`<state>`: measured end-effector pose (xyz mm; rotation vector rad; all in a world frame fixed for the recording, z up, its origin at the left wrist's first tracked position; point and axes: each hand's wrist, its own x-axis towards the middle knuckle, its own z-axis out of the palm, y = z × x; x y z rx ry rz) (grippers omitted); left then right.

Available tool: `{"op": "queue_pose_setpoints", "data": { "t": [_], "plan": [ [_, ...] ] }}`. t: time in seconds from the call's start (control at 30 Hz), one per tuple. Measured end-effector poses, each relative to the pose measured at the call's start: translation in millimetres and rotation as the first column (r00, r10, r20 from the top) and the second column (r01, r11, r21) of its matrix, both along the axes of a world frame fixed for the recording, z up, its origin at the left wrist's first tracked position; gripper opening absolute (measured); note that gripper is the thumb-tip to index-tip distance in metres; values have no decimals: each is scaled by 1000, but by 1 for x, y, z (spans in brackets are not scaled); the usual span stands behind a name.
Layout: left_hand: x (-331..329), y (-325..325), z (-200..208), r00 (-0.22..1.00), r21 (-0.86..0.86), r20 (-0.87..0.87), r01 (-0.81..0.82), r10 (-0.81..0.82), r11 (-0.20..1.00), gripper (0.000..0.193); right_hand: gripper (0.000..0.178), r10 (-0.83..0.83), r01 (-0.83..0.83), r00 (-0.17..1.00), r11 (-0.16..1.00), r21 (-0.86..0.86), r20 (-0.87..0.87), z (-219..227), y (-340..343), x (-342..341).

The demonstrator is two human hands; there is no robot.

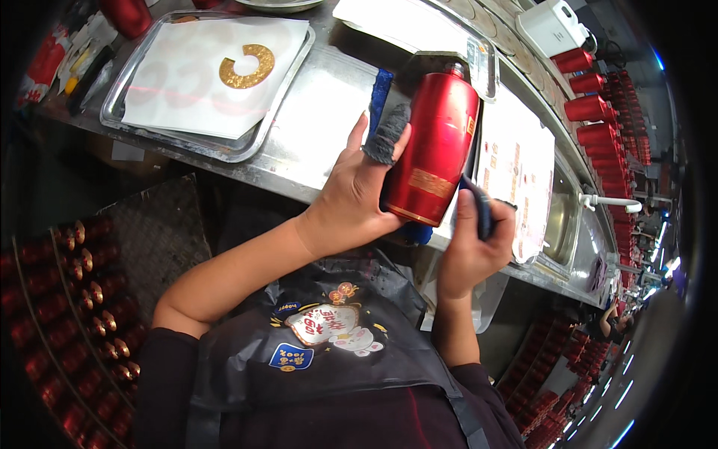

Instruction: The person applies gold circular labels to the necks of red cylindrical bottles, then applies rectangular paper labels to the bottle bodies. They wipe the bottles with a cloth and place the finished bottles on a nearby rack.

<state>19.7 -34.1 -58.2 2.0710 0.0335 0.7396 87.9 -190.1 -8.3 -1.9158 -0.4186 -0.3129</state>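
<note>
A glossy red bottle (437,127) with gold decals is tilted over the metal workbench, its narrow neck pointing away from me. My left hand (340,198) grips it along its left side and lower end, and a dark grey fuzzy cover wraps one finger pressed against it. By the bottle's lower right edge, my right hand (471,251) is closed, fingers curled. Something dark shows at its fingers, a finger cover or a cloth; I cannot tell which, nor whether it touches the bottle. Blue material (380,97) shows behind my left fingers.
At the left, a metal tray (258,142) bears white paper and a gold C-shaped piece (247,67). Right of the bottle lies a sheet of small gold decals (516,168). Beyond it are a sink (559,228) and white faucet (613,202). Racked red bottles (45,329) stand lower left.
</note>
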Motion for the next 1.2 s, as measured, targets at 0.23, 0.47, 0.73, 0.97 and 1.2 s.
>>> {"op": "queue_pose_setpoints", "data": {
  "t": [0.23,0.47,0.73,0.97,1.2],
  "plan": [
    [4,-2,6,997,90,72,0,-7,996,96,35,406,-313,841,904,-291,358,-3,3,-15],
    [4,-1,1,1000,67,26,6,-8,998,97,28,635,-446,655,762,-469,410,9,4,4],
    [-3,6,2,1000,127,-22,-3,6,992,93,45,767,-655,545,641,-400,339,8,-6,10],
    [-11,12,-2,960,-110,-265,67,-94,992,96,41,634,-579,723,773,-261,273,11,-15,18],
    [-9,-3,9,992,295,-107,-25,60,955,105,30,622,-608,745,782,-138,238,10,-19,23]
  ]
}}
